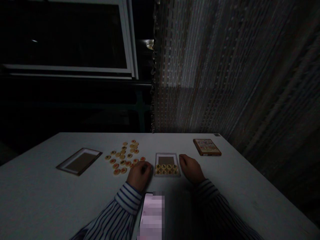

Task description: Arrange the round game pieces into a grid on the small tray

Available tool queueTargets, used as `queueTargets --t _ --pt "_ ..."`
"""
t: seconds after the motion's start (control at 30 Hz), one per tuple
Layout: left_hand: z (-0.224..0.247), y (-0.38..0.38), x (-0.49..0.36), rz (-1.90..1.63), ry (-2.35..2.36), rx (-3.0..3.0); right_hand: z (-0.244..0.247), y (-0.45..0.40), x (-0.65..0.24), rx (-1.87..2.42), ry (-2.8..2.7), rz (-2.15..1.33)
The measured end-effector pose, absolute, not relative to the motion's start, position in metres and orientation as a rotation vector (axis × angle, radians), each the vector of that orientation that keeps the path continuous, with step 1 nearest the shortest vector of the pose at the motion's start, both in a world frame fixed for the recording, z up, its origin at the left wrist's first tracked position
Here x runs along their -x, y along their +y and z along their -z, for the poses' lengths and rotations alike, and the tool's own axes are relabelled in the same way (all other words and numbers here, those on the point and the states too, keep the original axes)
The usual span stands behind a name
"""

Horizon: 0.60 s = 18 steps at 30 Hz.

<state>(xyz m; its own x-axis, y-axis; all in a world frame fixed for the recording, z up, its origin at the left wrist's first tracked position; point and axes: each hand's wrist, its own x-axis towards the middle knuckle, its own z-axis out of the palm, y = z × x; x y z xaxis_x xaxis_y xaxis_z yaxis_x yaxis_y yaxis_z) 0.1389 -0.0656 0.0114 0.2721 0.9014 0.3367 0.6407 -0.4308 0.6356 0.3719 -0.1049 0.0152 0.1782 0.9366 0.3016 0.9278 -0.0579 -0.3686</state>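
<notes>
The small tray (167, 157) held a row of round game pieces at its near end. The left hand (140, 175), curled, possibly pinching a piece, lay just left of it; the right hand (190, 168) rested loosely open against its right side. Loose pieces (124, 157) lay farther left.

We wore a white shirt with dark blue stripes, its cuffed sleeves (128, 200) reaching both wrists.

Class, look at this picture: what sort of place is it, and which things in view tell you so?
Probably a room in a home at night: a dark window, a long patterned curtain, and a white table with round game pieces and a small box.
</notes>
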Motion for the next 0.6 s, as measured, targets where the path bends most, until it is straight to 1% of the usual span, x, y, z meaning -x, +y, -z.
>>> queueTargets --t 0.3,0.6 --pt "-0.04 -0.07 -0.115 -0.975 1.459 -2.126 -0.014 -0.105 -0.372 1.947 -1.735 -0.025" --pt "-0.05 -0.057 -0.075 -1.02 1.568 -2.017 -0.028 -0.105 -0.367 1.654 -1.663 -0.161"
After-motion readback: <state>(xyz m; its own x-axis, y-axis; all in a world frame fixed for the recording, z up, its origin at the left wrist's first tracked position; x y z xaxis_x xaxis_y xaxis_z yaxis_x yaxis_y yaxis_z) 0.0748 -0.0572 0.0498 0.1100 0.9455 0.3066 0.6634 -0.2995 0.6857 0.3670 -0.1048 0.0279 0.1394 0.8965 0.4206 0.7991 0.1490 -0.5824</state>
